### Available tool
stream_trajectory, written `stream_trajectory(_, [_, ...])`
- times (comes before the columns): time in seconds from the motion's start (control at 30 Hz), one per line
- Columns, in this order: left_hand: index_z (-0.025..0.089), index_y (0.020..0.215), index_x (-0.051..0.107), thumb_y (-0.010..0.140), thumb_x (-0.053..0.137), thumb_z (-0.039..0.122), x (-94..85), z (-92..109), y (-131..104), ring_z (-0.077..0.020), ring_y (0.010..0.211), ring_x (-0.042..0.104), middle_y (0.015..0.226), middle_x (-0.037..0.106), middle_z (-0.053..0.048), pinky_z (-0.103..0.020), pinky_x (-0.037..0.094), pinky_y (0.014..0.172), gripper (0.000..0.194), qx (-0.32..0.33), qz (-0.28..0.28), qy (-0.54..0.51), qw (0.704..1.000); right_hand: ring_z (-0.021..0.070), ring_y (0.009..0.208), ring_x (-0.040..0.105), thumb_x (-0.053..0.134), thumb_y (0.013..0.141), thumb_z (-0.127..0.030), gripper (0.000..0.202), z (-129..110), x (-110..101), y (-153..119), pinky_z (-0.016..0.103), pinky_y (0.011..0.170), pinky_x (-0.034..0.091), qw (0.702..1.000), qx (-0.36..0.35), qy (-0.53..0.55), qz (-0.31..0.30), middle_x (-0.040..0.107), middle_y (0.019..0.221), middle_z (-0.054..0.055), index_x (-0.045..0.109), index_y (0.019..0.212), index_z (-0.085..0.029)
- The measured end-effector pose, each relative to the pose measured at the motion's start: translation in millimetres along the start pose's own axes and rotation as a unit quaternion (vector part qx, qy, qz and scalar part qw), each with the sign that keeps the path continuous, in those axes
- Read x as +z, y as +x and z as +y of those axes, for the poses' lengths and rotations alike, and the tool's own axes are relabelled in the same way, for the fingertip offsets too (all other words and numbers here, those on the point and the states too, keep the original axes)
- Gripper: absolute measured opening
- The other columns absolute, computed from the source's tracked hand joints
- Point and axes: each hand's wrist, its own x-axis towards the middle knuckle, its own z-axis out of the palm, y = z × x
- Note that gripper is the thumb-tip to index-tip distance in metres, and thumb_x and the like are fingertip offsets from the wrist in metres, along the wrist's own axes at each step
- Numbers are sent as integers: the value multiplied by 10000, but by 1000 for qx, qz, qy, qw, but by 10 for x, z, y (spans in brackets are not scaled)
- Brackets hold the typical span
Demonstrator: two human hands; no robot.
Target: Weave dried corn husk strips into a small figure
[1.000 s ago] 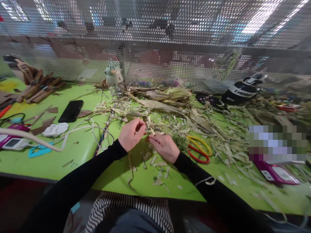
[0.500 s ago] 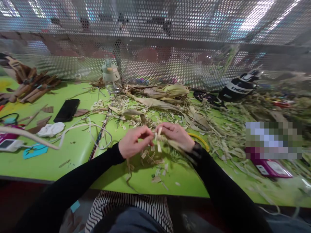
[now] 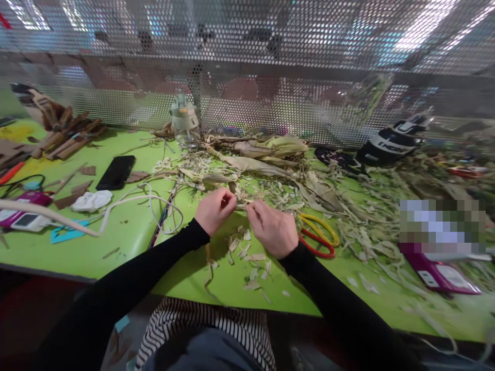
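My left hand (image 3: 215,211) and my right hand (image 3: 274,229) are close together over the middle of the green table. Both have thumb and fingers pinched on a thin strip of dried plant leaf (image 3: 240,207), of which only a short piece shows between them. My fingers hide the rest. A narrow dried strand (image 3: 209,268) trails below my left wrist. Just right of my right hand lie scissors (image 3: 324,222) with yellow and red handles, their blades out of sight. Small pale leaf scraps (image 3: 232,245) are scattered below my hands.
Behind my hands lies a pile of dried husks (image 3: 251,165). A clear bottle (image 3: 185,126) stands at the perforated metal screen; a black bottle (image 3: 390,144) leans right. A phone (image 3: 116,172), white cable (image 3: 127,202) and bundled brown sticks (image 3: 71,136) lie left; a magenta device (image 3: 441,275) lies right.
My right hand has turned palm down and shifted lower. The knotted pale leaf piece seen between my hands is now mostly hidden, and the scissors by my right wrist have come into view.
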Motion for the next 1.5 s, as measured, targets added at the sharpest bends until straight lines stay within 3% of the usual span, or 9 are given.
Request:
stream_trajectory(0.17, [169, 791, 564, 854, 457, 279, -94, 57, 7, -133, 684, 589, 767, 661, -44, -219, 385, 613, 166, 88, 74, 171, 978, 115, 487, 445, 381, 960, -338, 373, -54, 48, -35, 274, 486, 256, 999, -39, 6, -5, 630, 621, 42, 627, 728, -181])
stream_trajectory(0.33, [170, 738, 571, 862, 432, 248, -82, 139, -46, -115, 552, 519, 707, 628, -47, -233, 296, 516, 202, 112, 50, 276, 953, 128, 584, 562, 443, 944, -346, 305, -24, -5, -29, 263, 545, 353, 999, -25, 19, 19, 714, 748, 46, 694, 845, -204])
stream_trajectory(0.6, [171, 804, 554, 832, 499, 250, -5, 78, -96, -146, 664, 578, 752, 654, -37, -249, 388, 623, 100, 74, -14, 138, 988, 160, 725, 629, 577, 849, -368, 206, 209, 70, 109, 265, 662, 472, 940, 88, 329, 12, 701, 804, 31, 697, 829, -202])
stream_trajectory(0.97, [174, 748, 528, 831, 494, 319, -24, 68, -67, -121, 579, 527, 685, 623, -9, -244, 367, 583, 170, 5, -20, 87, 996, 104, 536, 462, 555, 821, -264, 117, 154, 100, 74, 258, 545, 401, 941, 111, 319, -8, 658, 815, 28, 605, 891, -185])
stream_trajectory(1.07, [175, 745, 530, 819, 508, 307, -6, 52, -60, -116, 564, 525, 665, 620, 3, -238, 362, 570, 153, 3, -5, 89, 996, 107, 591, 501, 526, 800, -213, 74, 135, 91, 60, 254, 565, 419, 906, 114, 407, -3, 647, 862, 38, 554, 865, -190])
stream_trajectory(1.2, [172, 751, 542, 815, 522, 299, 13, 42, -52, -109, 551, 537, 662, 631, 5, -230, 368, 558, 144, 0, 5, 79, 997, 97, 536, 482, 400, 831, -188, 144, 139, 31, 71, 223, 498, 389, 846, 126, 505, -121, 561, 687, -13, 540, 864, -189])
stream_trajectory(1.27, [171, 745, 543, 819, 526, 302, 15, 41, -52, -112, 566, 550, 670, 637, 0, -229, 378, 564, 151, 4, 6, 77, 997, 93, 507, 443, 398, 855, -208, 170, 141, 18, 76, 221, 488, 362, 876, 110, 448, -143, 497, 616, -35, 565, 871, -182])
stream_trajectory(1.4, [170, 780, 544, 841, 518, 330, 11, 38, -61, -116, 580, 574, 696, 645, -3, -232, 400, 579, 173, 11, -7, 59, 998, 114, 537, 453, 515, 878, -269, 152, 139, 85, 55, 248, 546, 369, 979, 21, 199, -38, 492, 608, -32, 595, 954, -165])
stream_trajectory(1.5, [169, 799, 534, 860, 500, 352, 16, 35, -68, -111, 555, 598, 697, 645, 1, -224, 418, 558, 196, -17, -41, 2, 999, 165, 706, 565, 478, 924, -268, 188, 157, 157, 31, 274, 653, 421, 995, -69, 70, 20, 627, 775, 55, 613, 981, -151])
